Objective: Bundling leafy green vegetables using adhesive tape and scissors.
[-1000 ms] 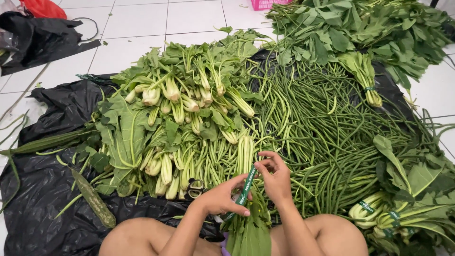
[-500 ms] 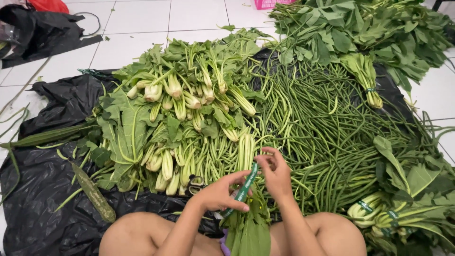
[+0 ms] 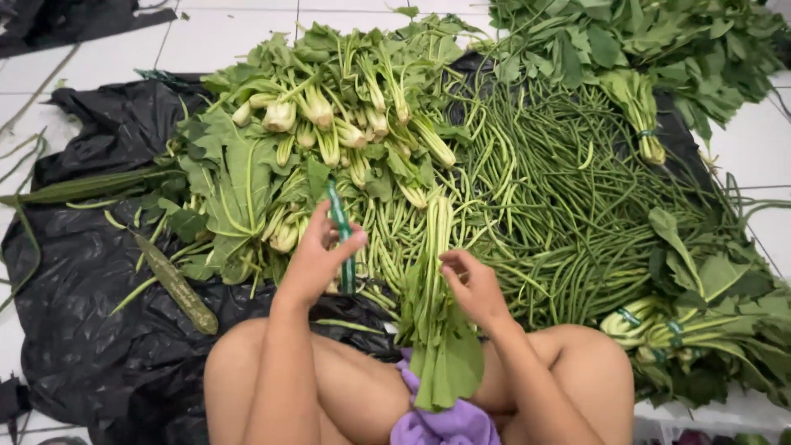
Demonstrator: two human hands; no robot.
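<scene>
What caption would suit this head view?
Left hand lifts a green tie strip while right hand holds a leafy bunch.

Seen from above, a person's bare forearms and bare knees enter from the bottom edge of the frame. The left hand (image 3: 317,259) and right hand (image 3: 476,287) wear no gloves, rings or watch. No sleeves reach the forearms. A fold of purple garment (image 3: 441,416) shows between the knees at bottom centre.

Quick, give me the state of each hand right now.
Left hand: closed on a green tie strip.
Right hand: fingers curled around a bunch of leafy greens.
</scene>
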